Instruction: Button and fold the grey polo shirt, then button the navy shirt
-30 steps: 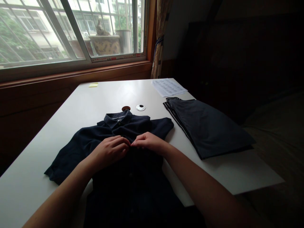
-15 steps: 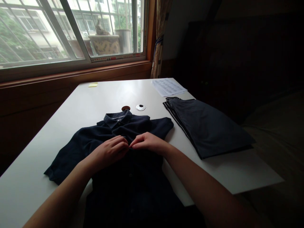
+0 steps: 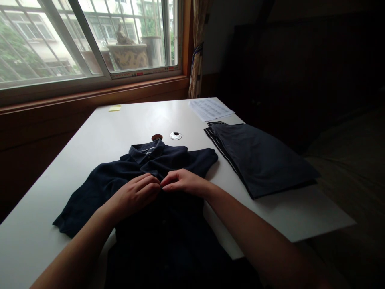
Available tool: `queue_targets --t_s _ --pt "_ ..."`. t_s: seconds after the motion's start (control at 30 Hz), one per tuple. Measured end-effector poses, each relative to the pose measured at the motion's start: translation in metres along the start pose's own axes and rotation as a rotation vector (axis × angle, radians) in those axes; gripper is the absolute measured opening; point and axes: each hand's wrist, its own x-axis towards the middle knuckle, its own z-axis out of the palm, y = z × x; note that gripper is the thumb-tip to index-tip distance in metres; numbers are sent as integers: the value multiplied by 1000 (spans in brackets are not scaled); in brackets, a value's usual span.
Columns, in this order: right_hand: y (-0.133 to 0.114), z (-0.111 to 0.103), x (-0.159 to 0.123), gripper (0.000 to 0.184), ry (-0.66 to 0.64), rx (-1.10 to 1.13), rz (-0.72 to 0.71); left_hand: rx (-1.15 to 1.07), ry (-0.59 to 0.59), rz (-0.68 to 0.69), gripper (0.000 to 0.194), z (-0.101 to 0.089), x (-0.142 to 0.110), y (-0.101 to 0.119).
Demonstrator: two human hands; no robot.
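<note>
A dark navy short-sleeved shirt [image 3: 168, 233] lies face up on the white table [image 3: 69, 154], its collar toward the window and its lower part toward me. My left hand [image 3: 136, 194] is closed on the shirt's front, fingers curled at the middle of the chest. Close against it, my right hand [image 3: 182, 181] pinches the same front edge between thumb and forefinger. The fingertips of both hands meet at the button line. Whatever small part of the shirt sits between them is hidden by the fingers.
Folded dark shorts [image 3: 261, 156] with a striped waistband lie at the right. Printed papers [image 3: 210, 109] rest at the far right corner, a yellow sticky note [image 3: 114, 108] at the far left. A round brown hole [image 3: 157, 137] and a silvery ring [image 3: 176, 136] are beyond the collar.
The whole view has shifted slightly, moving the scene a little left. My fingertips have made small movements at the shirt front; both hands stay in place, and the shirt lies as before.
</note>
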Motion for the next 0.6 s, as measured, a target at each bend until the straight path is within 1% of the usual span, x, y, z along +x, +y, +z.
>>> queue_targets --t_s 0.23,0.43,0.6 --pt "1 3 1 27 62 -33 -38 23 -9 -29 8 1 -2 -6" --pt "5 6 3 26 93 -47 -20 12 -71 -78 17 -2 -5 -9" --pt "8 7 4 25 92 -49 -35 48 -99 -49 16 -5 -3 -8"
